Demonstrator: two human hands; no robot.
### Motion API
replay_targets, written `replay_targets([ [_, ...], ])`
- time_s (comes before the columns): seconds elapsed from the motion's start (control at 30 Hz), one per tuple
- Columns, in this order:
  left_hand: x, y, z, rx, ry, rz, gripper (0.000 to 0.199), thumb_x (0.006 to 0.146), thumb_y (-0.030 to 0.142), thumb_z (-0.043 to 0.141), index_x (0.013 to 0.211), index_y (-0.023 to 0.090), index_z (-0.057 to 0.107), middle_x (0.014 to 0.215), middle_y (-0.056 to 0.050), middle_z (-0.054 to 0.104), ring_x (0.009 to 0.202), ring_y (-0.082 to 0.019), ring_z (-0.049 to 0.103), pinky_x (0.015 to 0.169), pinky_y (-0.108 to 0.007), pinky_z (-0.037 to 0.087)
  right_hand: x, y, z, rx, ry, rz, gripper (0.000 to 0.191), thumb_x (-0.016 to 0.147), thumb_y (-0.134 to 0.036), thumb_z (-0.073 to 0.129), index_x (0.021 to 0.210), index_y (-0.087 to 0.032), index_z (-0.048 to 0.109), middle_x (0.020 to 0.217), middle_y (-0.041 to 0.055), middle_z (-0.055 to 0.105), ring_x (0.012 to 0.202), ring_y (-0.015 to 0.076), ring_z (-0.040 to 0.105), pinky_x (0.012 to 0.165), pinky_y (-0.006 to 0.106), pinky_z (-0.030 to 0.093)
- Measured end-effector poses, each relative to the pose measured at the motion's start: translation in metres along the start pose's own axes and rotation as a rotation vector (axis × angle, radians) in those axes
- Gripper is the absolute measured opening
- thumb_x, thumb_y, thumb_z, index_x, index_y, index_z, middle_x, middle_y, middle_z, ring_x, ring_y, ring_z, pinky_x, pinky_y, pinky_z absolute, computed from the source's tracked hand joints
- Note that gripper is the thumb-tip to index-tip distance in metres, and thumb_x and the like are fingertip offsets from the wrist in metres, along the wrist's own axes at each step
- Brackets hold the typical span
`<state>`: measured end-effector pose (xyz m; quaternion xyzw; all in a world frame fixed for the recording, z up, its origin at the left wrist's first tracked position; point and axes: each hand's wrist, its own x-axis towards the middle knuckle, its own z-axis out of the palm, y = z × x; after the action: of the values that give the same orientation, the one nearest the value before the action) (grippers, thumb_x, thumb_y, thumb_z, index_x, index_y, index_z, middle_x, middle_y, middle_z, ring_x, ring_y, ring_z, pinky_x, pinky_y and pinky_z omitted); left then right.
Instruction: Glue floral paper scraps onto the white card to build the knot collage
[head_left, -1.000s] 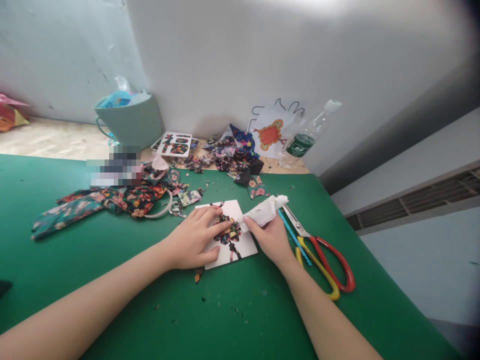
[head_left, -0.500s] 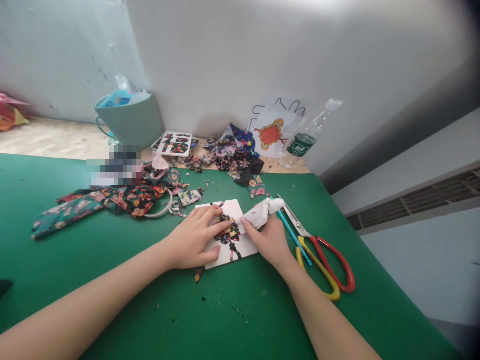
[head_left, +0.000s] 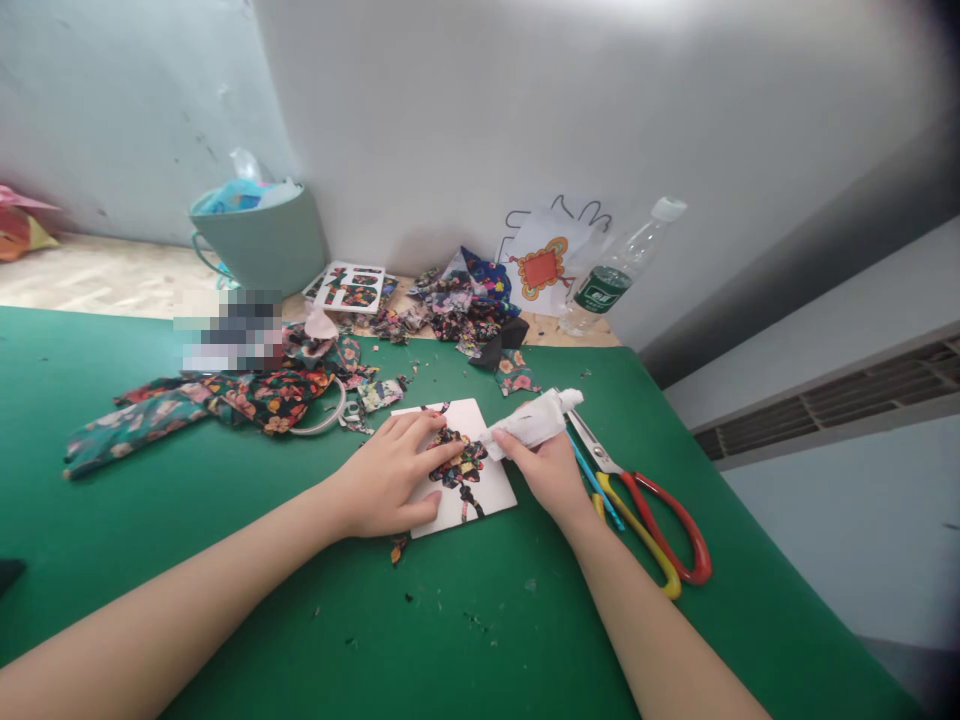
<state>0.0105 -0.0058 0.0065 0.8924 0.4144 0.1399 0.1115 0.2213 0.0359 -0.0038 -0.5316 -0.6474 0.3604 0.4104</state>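
Observation:
On the green table surface (head_left: 450,640) lies a white card (head_left: 491,495) with a design of flowery fabric pieces (head_left: 466,468) stuck on it. My left hand (head_left: 397,475) rests flat on the card's left half, fingers spread, its fingertips on the fabric. A white squeeze tube (head_left: 534,420), crumpled and likely of glue, is gripped in my right hand (head_left: 551,465). The tube's narrow tip points left at the right side of the fabric design; whether it touches is hard to make out. A blue pencil-like stick (head_left: 589,470) and scissors (head_left: 664,510) lie just right of that hand.
Fabric scraps (head_left: 472,310) and a finished-looking card (head_left: 350,288) lie by the wall. A green bucket (head_left: 259,240), a drawing (head_left: 541,265) and a plastic bottle (head_left: 611,280) stand behind. Flowery cloth (head_left: 247,400) and a pale ring (head_left: 326,415) lie at the left.
My right hand has moved slightly right with the tube, and the tube lies at a flatter angle. The left hand and the card have stayed put.

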Motion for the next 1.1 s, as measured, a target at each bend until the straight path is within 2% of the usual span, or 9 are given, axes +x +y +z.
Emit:
replay_targets([
  [0.17,0.0001,-0.0002,0.0006,-0.016,0.008,0.003,0.059,0.071,0.030,0.052,0.128,0.023,0.038,0.130,-0.010,0.031,0.119,-0.032,0.028,0.098,-0.048,0.025,0.0025,-0.0002,-0.0006,0.098,-0.107,-0.016,0.015,0.071,-0.032,0.058,0.076,-0.019,0.054,0.075,0.0024,0.062,0.073,0.0189,0.058,0.071,0.033,0.046],
  [0.6,0.0002,0.0004,0.0003,-0.008,0.010,0.006,0.059,0.071,0.029,0.052,0.128,0.024,0.038,0.129,-0.010,0.032,0.118,-0.031,0.029,0.098,-0.048,0.026,0.0016,0.0013,-0.0002,0.041,-0.119,0.020,0.017,0.070,-0.030,0.058,0.081,-0.018,0.053,0.077,0.0028,0.062,0.075,0.0197,0.058,0.072,0.034,0.045],
  [0.83,0.0001,0.0005,0.0001,-0.014,0.016,0.010,0.059,0.071,0.029,0.052,0.128,0.024,0.038,0.130,-0.010,0.032,0.118,-0.032,0.029,0.098,-0.048,0.026,0.0021,0.0006,-0.0004,0.081,-0.129,0.010,0.013,0.071,-0.031,0.057,0.074,-0.018,0.056,0.076,0.0034,0.064,0.073,0.0193,0.059,0.070,0.033,0.046],
  [1.1,0.0001,-0.0002,0.0010,-0.023,0.032,0.019,0.059,0.072,0.030,0.051,0.129,0.026,0.036,0.130,-0.010,0.031,0.118,-0.032,0.029,0.097,-0.049,0.026,0.0011,0.0029,-0.0009,-0.023,-0.119,0.000,0.018,0.070,-0.033,0.057,0.080,-0.018,0.056,0.078,0.0038,0.064,0.074,0.0204,0.059,0.071,0.035,0.046],
])
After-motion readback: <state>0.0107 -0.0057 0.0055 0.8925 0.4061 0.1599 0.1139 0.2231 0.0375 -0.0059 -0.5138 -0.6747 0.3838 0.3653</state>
